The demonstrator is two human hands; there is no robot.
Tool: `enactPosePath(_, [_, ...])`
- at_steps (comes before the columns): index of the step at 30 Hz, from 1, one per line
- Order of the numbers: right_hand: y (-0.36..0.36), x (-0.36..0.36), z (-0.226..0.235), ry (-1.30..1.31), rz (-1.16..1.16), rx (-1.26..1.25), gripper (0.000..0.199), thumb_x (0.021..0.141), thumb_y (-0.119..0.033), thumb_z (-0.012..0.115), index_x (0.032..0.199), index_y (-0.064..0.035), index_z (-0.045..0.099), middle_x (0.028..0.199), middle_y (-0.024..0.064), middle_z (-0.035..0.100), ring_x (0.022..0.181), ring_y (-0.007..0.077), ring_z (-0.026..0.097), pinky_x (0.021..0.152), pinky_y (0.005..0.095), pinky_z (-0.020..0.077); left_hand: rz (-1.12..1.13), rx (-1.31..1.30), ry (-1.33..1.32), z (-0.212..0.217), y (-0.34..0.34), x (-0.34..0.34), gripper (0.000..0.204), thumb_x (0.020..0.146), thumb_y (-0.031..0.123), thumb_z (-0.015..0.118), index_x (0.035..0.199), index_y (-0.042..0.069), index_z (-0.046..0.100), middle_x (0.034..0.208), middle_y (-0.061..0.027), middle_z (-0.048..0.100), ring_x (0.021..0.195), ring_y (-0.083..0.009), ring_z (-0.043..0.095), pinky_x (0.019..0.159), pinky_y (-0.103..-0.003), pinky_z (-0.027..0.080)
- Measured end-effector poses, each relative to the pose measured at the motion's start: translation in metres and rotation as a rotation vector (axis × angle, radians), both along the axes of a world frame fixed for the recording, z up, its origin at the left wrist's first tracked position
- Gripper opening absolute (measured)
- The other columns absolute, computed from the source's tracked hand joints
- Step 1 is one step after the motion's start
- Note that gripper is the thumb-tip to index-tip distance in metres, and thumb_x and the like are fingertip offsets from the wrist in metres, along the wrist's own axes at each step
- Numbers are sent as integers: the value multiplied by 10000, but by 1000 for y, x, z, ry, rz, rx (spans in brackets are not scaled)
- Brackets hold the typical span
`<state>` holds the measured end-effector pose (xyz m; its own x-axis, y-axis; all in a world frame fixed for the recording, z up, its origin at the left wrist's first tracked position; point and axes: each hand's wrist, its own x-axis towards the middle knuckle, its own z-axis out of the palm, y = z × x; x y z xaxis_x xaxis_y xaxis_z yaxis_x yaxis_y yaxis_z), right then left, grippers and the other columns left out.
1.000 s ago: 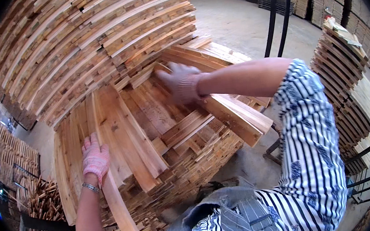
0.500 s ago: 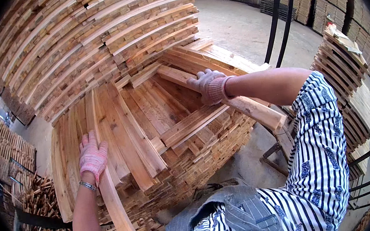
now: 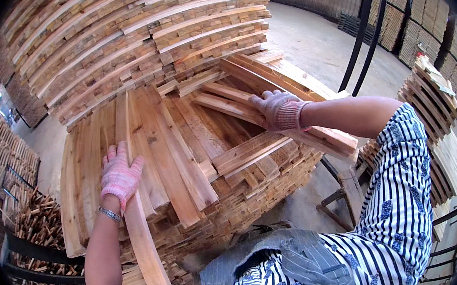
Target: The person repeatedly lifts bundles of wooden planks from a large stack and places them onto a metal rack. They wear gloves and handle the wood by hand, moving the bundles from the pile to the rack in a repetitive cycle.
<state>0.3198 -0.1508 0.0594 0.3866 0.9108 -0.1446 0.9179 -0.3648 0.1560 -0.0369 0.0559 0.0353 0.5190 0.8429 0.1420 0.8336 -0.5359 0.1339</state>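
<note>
My left hand (image 3: 120, 173), in a pink and white knitted glove, grips a long narrow wooden board (image 3: 146, 251) from above, its thumb on the right side. That board's near end juts past the stack toward me. At the right, my gloved right hand (image 3: 280, 109) is closed over two wooden boards (image 3: 329, 142) lying close together at a slant; the palm hides their middle. Their near ends stick out over the right edge of the stack (image 3: 245, 199). Between my hands, several flat boards (image 3: 151, 145) lie side by side on top.
Behind rises a taller wall of stacked boards (image 3: 146, 45). A thick beam (image 3: 266, 77) lies along the stack's far right. Black metal rails (image 3: 362, 34) stand at the right, a metal frame (image 3: 348, 196) below. Loose sticks (image 3: 44, 245) fill the lower left; another board pile (image 3: 434, 137) stands right.
The view has shifted a little. Under my right hand, two boards now show apart where one was seen before. My left hand stays on its board, slightly farther up it.
</note>
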Motion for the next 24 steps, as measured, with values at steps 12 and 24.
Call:
enactPosePath(12, [15,8,31,359,59,283,954,812,-455,725,1516,-2,267,1243,299,621,1173,399,618,968,454,494,24,-28,19,15,-11,9,754,909,450,607,1506,64,356,1533,-226,352,1397,-433,351,1167,-487,296])
enactPosePath(24, [197,-63,-29,-125,765,-14,321,859,-195,620,1128,-34,688,1011,182,718,977,352,704,862,436,556,10,-76,33,11,-7,9,765,914,485,595,1531,111,341,1572,-252,279,1439,-417,290,1184,-478,272])
